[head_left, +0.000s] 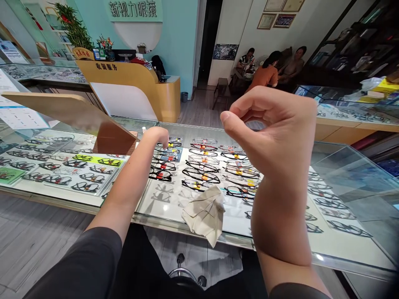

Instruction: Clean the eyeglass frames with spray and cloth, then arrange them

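My left hand (158, 136) reaches over the glass display counter (162, 203) with the wrist bent. Its fingers point down above the rows of eyeglasses and are mostly hidden behind the hand. A small white tip (144, 130), perhaps a bottle's, shows just beside it. Raised close to the camera, my right hand (264, 120) has its fingers curled and the thumb pressed to the index finger; I see nothing between them. A crumpled beige cloth (205, 214) lies on the counter's front edge, between my forearms. Eyeglasses (201, 176) with coloured tags lie in columns under the glass.
A tilted wood-edged mirror or panel (71, 114) stands on the counter at the left. Further glass cases (352, 166) line the right. Behind are a cashier desk (124, 83), a waste bin (184, 96), a stool (220, 91) and several seated people. Stool casters (181, 258) show below me.
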Action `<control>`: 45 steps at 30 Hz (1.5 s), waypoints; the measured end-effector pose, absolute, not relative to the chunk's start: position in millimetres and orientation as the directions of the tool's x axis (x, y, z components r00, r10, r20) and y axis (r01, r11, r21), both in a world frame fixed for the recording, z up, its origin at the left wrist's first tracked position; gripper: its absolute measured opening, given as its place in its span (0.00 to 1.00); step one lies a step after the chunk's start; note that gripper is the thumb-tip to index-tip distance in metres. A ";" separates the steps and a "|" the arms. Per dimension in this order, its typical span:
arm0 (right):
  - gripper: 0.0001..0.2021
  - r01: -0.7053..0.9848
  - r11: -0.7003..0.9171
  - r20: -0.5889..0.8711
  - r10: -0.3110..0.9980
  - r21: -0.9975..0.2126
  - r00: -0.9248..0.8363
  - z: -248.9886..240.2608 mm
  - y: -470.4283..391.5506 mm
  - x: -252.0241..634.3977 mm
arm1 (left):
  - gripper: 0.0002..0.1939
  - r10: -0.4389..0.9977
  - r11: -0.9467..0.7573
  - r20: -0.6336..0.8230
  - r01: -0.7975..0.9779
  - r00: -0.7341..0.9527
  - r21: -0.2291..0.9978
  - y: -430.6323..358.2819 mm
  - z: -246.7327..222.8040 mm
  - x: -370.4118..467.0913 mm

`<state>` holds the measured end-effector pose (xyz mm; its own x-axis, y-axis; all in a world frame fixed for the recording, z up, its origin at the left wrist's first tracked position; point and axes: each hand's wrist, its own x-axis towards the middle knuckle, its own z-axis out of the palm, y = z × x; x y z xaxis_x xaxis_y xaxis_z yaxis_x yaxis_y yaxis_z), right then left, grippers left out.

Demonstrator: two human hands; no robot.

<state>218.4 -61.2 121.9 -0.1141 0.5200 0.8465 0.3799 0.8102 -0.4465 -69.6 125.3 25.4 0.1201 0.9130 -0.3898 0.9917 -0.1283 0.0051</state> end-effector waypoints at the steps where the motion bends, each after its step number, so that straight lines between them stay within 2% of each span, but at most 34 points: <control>1: 0.16 0.386 0.812 0.851 0.513 -0.438 -0.114 122.2 -61.1 218.2 | 0.24 0.910 -0.097 -0.407 0.995 0.082 -0.018 125.9 23.9 -69.0; 4: 0.16 0.397 0.811 0.853 0.509 -0.430 -0.115 123.3 -62.3 217.2 | 0.24 0.889 -0.018 -0.457 0.997 -0.021 -0.080 126.5 21.7 -65.8; 10: 0.15 0.394 0.806 0.850 0.516 -0.441 -0.104 125.9 -66.4 216.0 | 0.26 0.886 0.015 -0.458 0.993 -0.069 -0.119 125.9 20.4 -59.2; 15: 0.15 0.407 0.797 0.857 0.512 -0.446 -0.064 126.1 -65.4 217.0 | 0.24 0.900 0.025 -0.430 0.994 -0.070 -0.108 125.1 20.9 -55.7; 19: 0.15 0.410 0.802 0.861 0.503 -0.433 -0.075 125.3 -64.1 218.6 | 0.27 0.928 0.036 -0.367 0.996 -0.064 -0.084 126.7 22.4 -54.1; 27: 0.14 0.432 0.794 0.853 0.512 -0.428 -0.097 124.7 -66.3 221.2 | 0.25 0.946 0.048 -0.319 0.998 -0.061 -0.050 129.8 15.2 -50.1; 32: 0.16 0.382 0.805 0.840 0.530 -0.455 -0.116 126.6 -68.5 221.9 | 0.27 0.954 0.052 -0.291 0.997 -0.067 -0.061 125.6 15.4 -46.5; 40: 0.19 0.360 0.791 0.812 0.568 -0.494 -0.134 129.1 -72.1 223.3 | 0.18 0.986 0.013 -0.163 1.000 -0.017 -0.025 108.9 45.7 -40.4; 43: 0.18 0.358 0.767 0.783 0.607 -0.533 -0.134 129.6 -71.1 225.2 | 0.15 0.998 -0.061 -0.011 0.996 0.061 0.065 88.6 68.0 -38.6; 45: 0.16 0.343 0.756 0.769 0.626 -0.557 -0.129 129.7 -69.4 226.3 | 0.12 0.976 -0.189 0.161 0.942 0.149 0.277 67.9 84.1 -35.1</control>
<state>226.3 -69.4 129.7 -0.1295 0.6259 0.7690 0.3435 0.7559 -0.5574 -35.1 67.9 84.1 0.1488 0.9756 0.1614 0.9421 -0.1895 0.2768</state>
